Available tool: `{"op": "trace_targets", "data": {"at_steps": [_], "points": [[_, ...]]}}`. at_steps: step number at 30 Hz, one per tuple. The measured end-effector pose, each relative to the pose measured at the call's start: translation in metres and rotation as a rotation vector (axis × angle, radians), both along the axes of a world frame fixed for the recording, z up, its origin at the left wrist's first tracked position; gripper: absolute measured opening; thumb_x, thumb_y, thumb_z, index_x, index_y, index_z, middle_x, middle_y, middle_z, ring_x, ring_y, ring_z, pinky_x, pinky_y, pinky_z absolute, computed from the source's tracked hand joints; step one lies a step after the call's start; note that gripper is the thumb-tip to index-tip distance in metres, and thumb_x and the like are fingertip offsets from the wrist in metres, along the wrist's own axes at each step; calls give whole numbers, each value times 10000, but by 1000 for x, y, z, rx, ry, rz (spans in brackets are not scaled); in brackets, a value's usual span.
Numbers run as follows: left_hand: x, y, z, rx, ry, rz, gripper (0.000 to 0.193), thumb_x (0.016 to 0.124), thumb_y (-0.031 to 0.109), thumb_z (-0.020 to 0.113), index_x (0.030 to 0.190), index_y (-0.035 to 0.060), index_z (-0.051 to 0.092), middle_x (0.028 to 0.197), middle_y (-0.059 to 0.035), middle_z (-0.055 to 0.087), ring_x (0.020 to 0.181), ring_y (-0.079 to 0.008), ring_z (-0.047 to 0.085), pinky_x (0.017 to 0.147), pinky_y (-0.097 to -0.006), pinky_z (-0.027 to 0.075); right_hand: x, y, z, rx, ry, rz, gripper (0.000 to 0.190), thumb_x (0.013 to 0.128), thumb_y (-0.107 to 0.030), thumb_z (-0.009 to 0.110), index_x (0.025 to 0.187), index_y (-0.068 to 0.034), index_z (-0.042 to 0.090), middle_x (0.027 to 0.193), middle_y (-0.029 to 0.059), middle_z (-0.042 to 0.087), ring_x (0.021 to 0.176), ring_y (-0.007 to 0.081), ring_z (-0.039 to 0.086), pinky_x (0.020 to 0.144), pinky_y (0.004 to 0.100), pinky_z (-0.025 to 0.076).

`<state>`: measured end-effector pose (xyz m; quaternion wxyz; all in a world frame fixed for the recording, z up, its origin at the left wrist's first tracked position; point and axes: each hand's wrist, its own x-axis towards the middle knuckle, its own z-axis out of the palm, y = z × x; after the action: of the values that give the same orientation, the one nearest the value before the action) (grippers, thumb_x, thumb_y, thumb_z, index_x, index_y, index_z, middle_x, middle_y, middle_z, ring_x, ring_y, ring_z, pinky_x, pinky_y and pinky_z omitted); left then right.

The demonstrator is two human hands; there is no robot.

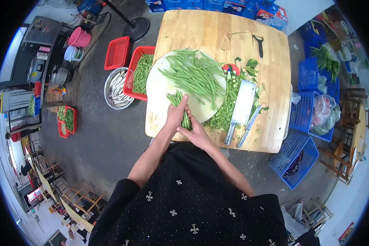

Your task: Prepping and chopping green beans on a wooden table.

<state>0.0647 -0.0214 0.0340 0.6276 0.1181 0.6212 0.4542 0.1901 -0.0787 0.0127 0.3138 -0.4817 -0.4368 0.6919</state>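
Note:
Both hands grip one bundle of green beans [187, 121] above the near edge of a round white cutting board [160, 107]. My left hand [176, 114] wraps the upper part, thumb laid along it. The lower end sits in the fingers of my right hand [198, 132]. Loose long green beans [193, 72] are spread across the far half of the board. To its right lie cut green pieces [223, 112], partly covered by a cleaver [243, 101]. A smaller knife [249, 126] rests beside the cleaver, both handles towards me.
On the wooden table [200, 27] lies a black peeler [259, 46]. Left of it stand a red basket of cut beans [143, 73], a metal bowl of pale long vegetables [118, 86] and a red tray [117, 53]. Blue crates [295, 160] stand on the right.

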Motion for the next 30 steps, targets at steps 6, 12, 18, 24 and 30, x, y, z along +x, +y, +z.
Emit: {"op": "trace_targets", "data": {"at_steps": [6, 12, 18, 24, 30], "points": [[-14, -3, -8, 16, 10, -229, 324, 1003, 313, 750, 905, 65, 566, 757, -16, 567, 655, -143, 599, 682, -316, 572, -9, -5, -15, -451, 190, 1, 346, 994, -195, 657, 1282, -18, 582, 1147, 69, 671, 971, 128, 661, 794, 320, 551], [-31, 1, -17, 96, -49, -381, 303, 988, 323, 766, 920, 70, 615, 696, -11, 564, 579, -123, 552, 546, -312, 521, -41, -24, -26, -290, 209, -149, 468, 1015, -274, 684, 1366, 5, 551, 1152, 79, 670, 1010, 152, 658, 855, 331, 552], [-82, 40, -19, -28, 129, -775, 367, 953, 364, 800, 825, 69, 622, 619, 8, 549, 489, -111, 501, 456, -303, 439, -4, -47, -16, -194, -159, -647, 458, 1016, -230, 719, 1371, 35, 600, 1091, 28, 679, 934, 129, 635, 863, 271, 515], [-98, 44, -10, -248, -141, -978, 346, 933, 369, 814, 939, 61, 656, 668, 4, 518, 554, -116, 511, 529, -317, 459, 71, -52, -35, 261, -1121, -839, 434, 961, -228, 746, 1277, 49, 635, 1159, 215, 685, 1079, 355, 648, 956, 470, 499], [-108, 39, -2, -223, -126, -1315, 392, 899, 401, 850, 997, 73, 659, 723, 6, 540, 622, -126, 549, 577, -305, 487, 21, -14, 1, 138, -521, -675, 498, 1052, -278, 642, 1422, 47, 566, 1388, 193, 616, 1289, 301, 581, 1111, 429, 440]]}}
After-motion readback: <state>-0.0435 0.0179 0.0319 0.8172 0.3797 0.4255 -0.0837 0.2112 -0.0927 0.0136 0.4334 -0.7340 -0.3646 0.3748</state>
